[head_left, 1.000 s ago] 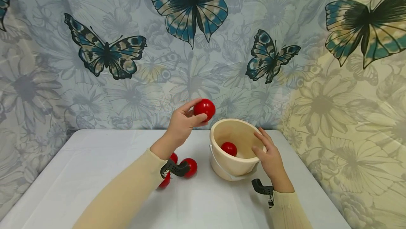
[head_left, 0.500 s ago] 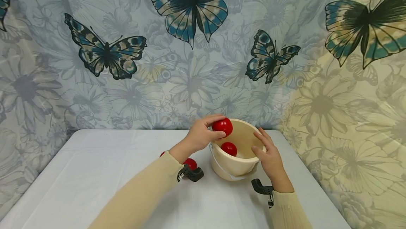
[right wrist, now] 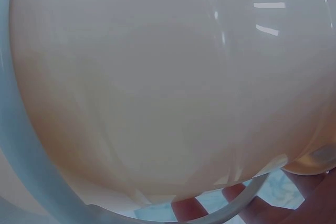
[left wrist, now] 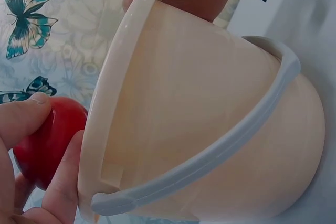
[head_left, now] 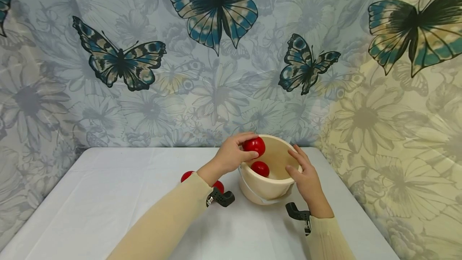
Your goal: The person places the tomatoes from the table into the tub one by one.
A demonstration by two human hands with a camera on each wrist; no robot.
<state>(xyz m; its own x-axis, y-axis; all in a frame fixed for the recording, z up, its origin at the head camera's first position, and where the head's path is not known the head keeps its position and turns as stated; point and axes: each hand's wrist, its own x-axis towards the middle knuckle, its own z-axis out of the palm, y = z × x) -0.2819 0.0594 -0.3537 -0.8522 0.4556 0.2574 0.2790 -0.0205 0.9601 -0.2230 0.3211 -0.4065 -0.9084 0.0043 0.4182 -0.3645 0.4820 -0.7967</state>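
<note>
My left hand [head_left: 229, 156] holds a glossy red ball [head_left: 254, 146] between thumb and fingers, at the left rim of a cream bucket [head_left: 250, 182]. In the left wrist view this ball [left wrist: 50, 140] shows beside the rim, and one fingertip lies against the rim. The frames do not settle whether it is a plain ball or a round fruit. Inside the bucket lies a second red ball [head_left: 260, 169]. My right hand [head_left: 308, 182] holds the bucket's right side, fingers curved about the rim. Close up, the right wrist view shows the bucket wall [right wrist: 157, 77] and some fingers.
Two more red balls, one farther back [head_left: 186, 176] and one nearer [head_left: 218, 186], lie on the white table [head_left: 90, 196], partly behind the left sleeve. The bucket's grey handle [left wrist: 210, 156] hangs down its front. A butterfly-patterned cloth [head_left: 216, 91] rises behind the table.
My left hand has carried its ball right and down, from left of the bucket to the rim, and has barely moved in the last half second. My right hand has stayed in place.
</note>
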